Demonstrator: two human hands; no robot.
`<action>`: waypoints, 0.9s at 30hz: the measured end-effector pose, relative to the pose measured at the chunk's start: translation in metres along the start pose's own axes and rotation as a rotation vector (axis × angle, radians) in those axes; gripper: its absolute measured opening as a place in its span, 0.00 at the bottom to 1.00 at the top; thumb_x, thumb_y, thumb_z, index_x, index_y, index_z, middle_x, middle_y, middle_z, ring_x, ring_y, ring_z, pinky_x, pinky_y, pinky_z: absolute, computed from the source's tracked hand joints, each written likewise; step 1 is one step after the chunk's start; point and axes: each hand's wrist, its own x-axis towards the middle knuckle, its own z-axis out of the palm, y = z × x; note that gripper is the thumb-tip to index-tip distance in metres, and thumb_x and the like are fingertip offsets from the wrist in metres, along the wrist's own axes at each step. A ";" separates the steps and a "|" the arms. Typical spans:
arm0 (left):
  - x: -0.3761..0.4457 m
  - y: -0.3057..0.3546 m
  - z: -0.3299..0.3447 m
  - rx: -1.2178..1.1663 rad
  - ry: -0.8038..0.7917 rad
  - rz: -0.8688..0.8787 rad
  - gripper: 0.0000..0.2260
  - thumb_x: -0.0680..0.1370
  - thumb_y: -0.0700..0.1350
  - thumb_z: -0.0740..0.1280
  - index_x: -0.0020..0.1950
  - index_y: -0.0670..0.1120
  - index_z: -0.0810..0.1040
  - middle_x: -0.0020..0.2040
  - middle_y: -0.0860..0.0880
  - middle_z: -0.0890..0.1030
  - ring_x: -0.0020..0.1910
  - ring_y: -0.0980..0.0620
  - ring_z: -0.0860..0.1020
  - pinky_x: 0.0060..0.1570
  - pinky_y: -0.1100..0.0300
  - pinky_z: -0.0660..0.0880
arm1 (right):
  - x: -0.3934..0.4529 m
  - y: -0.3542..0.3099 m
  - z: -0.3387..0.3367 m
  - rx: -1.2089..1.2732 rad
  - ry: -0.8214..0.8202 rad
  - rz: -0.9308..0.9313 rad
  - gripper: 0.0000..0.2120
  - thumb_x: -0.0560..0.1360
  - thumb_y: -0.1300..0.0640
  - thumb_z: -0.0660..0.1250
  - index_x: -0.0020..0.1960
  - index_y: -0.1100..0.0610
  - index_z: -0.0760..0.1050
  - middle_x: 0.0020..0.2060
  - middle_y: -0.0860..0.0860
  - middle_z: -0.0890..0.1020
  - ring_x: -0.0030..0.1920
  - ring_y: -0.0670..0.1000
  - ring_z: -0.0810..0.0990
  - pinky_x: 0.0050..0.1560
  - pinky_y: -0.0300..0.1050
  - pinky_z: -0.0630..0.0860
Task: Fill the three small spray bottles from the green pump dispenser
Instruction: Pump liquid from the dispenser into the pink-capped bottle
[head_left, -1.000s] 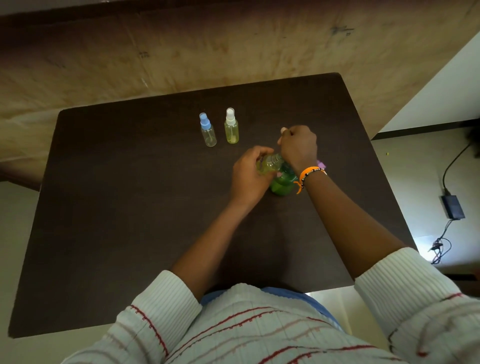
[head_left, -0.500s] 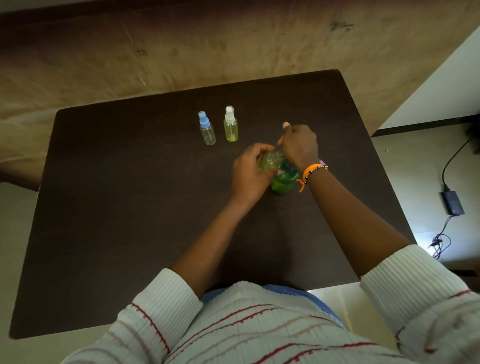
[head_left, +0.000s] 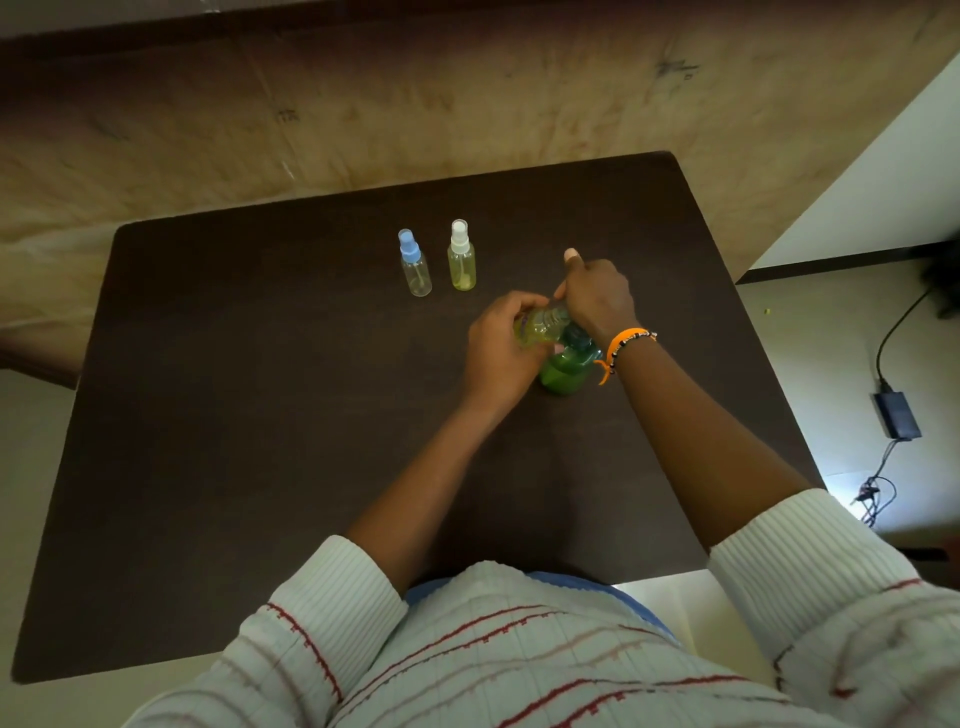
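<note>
Beside green dispenser (head_left: 563, 371), left hand (head_left: 501, 353) apparently grips bottle (head_left: 540, 325).

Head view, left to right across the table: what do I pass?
Blue-capped spray bottle → white-capped spray bottle → left hand holding a small bottle → right hand over the green pump dispenser → orange bracelet.

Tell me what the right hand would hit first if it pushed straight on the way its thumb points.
Likely nothing: the right hand points its thumb toward the table's far edge, over bare tabletop, right of the white-capped bottle. Depth is uncertain.
</note>
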 end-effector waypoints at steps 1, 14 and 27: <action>0.001 0.001 -0.001 -0.001 0.000 0.002 0.19 0.63 0.37 0.77 0.51 0.45 0.79 0.48 0.49 0.82 0.47 0.54 0.79 0.45 0.66 0.75 | 0.000 -0.002 -0.002 0.003 -0.031 -0.001 0.29 0.80 0.39 0.51 0.55 0.60 0.80 0.56 0.58 0.80 0.58 0.60 0.77 0.62 0.53 0.72; -0.002 0.001 0.001 0.003 0.006 -0.025 0.18 0.64 0.36 0.76 0.52 0.44 0.79 0.48 0.48 0.82 0.48 0.52 0.79 0.49 0.60 0.76 | 0.000 0.004 0.004 -0.031 0.119 -0.042 0.23 0.81 0.46 0.54 0.56 0.61 0.79 0.56 0.60 0.82 0.57 0.63 0.78 0.59 0.53 0.74; -0.002 0.002 0.001 0.006 -0.006 -0.001 0.18 0.64 0.38 0.76 0.52 0.44 0.79 0.49 0.49 0.82 0.48 0.54 0.79 0.48 0.63 0.76 | 0.001 0.008 0.003 0.005 0.075 -0.016 0.24 0.81 0.44 0.55 0.54 0.61 0.81 0.51 0.57 0.82 0.55 0.59 0.79 0.56 0.49 0.72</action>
